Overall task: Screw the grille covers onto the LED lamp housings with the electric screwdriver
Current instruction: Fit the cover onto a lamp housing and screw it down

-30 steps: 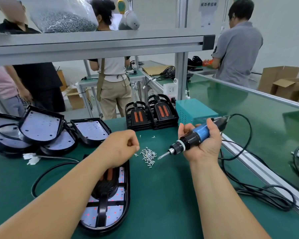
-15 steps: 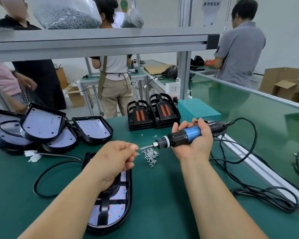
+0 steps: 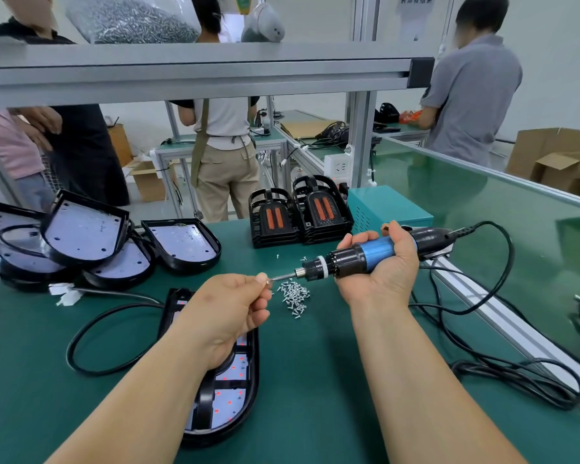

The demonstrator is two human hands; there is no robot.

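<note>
Single head-worn view, looking forward and down, close over the green workbench (image 3: 315, 380)

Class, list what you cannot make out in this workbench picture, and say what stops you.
1. Head view: screw in the left hand: too small, fingertips cover it; contact with the screwdriver bit uncertain.
2. Head view: lamp, partly hidden under the left forearm.
3. Head view: wall sign, cut by the top edge, blurred.
</note>
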